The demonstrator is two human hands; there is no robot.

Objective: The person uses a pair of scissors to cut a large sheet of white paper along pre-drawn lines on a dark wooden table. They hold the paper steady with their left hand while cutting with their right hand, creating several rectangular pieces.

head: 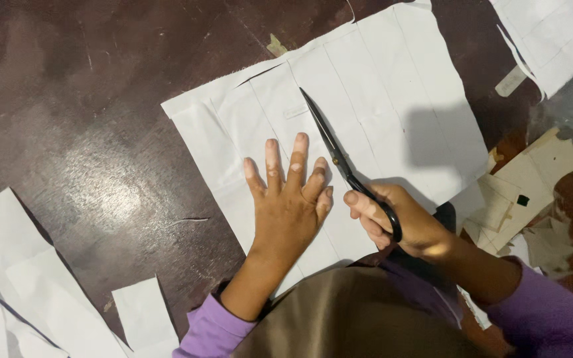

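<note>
A large white fabric sheet (379, 93) with pressed fold lines lies on a dark brown table (81, 113). My left hand (290, 202) rests flat on its lower part, fingers spread, holding nothing. My right hand (399, 222) grips black scissors (339, 159) by the handles. Their blades point up and to the left over the fabric, just right of my left fingers, and look nearly closed.
White fabric pieces (28, 292) lie at the lower left, and another white piece (552, 40) sits at the top right. Beige paper scraps (532, 192) are heaped at the right edge. Purple sleeves and a brown garment fill the bottom.
</note>
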